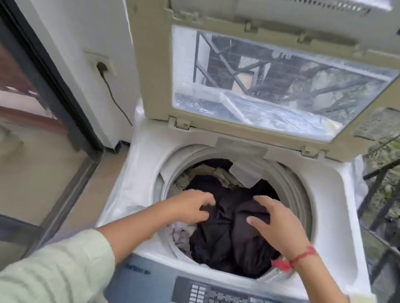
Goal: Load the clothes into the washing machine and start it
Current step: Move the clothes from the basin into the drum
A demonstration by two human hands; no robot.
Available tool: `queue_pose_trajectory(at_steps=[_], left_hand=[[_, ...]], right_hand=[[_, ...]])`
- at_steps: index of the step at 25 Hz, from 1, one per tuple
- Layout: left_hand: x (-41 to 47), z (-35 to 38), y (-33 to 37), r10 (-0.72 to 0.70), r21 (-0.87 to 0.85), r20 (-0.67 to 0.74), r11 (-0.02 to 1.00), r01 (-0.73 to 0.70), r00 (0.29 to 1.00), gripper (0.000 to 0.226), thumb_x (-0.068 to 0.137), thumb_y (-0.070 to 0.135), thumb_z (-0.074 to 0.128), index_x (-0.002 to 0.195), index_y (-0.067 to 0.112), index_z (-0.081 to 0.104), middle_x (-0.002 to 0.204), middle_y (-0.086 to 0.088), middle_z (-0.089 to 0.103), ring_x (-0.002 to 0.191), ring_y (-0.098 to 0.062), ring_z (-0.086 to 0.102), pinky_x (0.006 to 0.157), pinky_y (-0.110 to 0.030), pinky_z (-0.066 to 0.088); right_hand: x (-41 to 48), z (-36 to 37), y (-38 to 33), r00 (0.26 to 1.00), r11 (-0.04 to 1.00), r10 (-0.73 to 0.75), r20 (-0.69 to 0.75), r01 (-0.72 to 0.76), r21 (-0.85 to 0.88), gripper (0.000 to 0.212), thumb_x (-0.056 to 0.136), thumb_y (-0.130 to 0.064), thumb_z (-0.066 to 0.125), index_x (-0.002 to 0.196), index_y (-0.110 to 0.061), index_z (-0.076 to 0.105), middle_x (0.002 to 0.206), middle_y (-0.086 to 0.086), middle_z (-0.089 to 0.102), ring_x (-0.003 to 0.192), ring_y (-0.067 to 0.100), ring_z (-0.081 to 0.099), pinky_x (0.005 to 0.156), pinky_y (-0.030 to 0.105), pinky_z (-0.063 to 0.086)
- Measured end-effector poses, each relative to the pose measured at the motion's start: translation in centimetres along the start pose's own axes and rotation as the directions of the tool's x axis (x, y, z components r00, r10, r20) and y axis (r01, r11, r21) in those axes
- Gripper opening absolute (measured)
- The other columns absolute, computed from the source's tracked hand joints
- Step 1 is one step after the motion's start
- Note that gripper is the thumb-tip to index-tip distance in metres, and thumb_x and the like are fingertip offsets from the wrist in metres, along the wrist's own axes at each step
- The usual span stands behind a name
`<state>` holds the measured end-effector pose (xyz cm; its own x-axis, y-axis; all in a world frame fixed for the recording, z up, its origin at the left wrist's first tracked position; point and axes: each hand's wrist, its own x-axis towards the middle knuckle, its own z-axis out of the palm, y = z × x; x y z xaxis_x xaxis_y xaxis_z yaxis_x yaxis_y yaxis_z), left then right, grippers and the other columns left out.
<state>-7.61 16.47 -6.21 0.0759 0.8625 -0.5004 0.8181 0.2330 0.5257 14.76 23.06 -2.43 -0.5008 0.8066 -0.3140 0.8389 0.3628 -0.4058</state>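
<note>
Both hands are pressing into crumpled black clothes (232, 224) piled in the round drum (299, 193), the left hand (189, 208) clenching cloth, the right hand (277, 225) spread flat, beneath the propped glass lid (277, 87).

Both arms reached over the drum rim (300, 190); left hand (191, 207) curled, fingers bent; right hand (279, 224) spread, palm down.
</note>
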Motion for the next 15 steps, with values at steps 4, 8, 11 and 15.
queue_pose_trajectory(at_steps=[4,8,11,15], left_hand=[[-10.0,-2.7,0.1,0.092,-0.320,-0.482,0.907,-0.272,0.872,0.024,0.089,0.013,0.054,0.107,0.024,0.064,0.106,0.009,0.067,0.099,-0.001,0.061,0.089,-0.020,0.047],[-20.3,-0.4,-2.5,-0.073,-0.452,-0.780,0.753,-0.479,0.621,0.012,0.086,0.016,0.059,0.090,0.025,0.066,0.085,0.006,0.071,0.084,-0.009,0.068,0.078,-0.023,0.052],[-26.5,1.7,-6.3,-0.210,-0.517,-0.814,0.688,-0.510,0.541,0.012,0.085,0.019,0.054,0.088,0.025,0.064,0.077,0.011,0.071,0.077,-0.006,0.067,0.074,-0.017,0.051],[-32.4,3.6,-12.4,-0.303,-0.534,-0.824,0.698,-0.477,0.480,0.013,0.087,0.018,0.052,0.088,0.026,0.062,0.074,0.012,0.070,0.074,-0.005,0.066,0.073,-0.014,0.048]], right_hand=[[-7.2,0.1,-7.0,0.951,0.946,-0.049,-0.306,0.142,0.290,0.020,0.084,-0.031,0.067,0.102,-0.023,0.067,0.103,-0.011,0.067,0.093,0.007,0.063,0.085,0.024,0.050],[-11.9,3.3,-14.1,0.913,0.815,-0.019,-0.408,0.250,0.522,0.010,0.084,-0.023,0.068,0.094,-0.020,0.069,0.091,-0.012,0.070,0.083,0.000,0.065,0.076,0.015,0.051],[-14.3,6.5,-19.0,0.924,0.722,-0.023,-0.383,0.280,0.632,0.007,0.086,-0.016,0.067,0.092,-0.014,0.069,0.083,-0.009,0.070,0.075,-0.002,0.065,0.070,0.010,0.049],[-16.1,9.6,-23.8,0.930,0.692,-0.138,-0.342,0.337,0.639,0.004,0.085,-0.013,0.067,0.089,-0.014,0.068,0.082,-0.007,0.069,0.072,-0.001,0.064,0.070,0.014,0.051]])
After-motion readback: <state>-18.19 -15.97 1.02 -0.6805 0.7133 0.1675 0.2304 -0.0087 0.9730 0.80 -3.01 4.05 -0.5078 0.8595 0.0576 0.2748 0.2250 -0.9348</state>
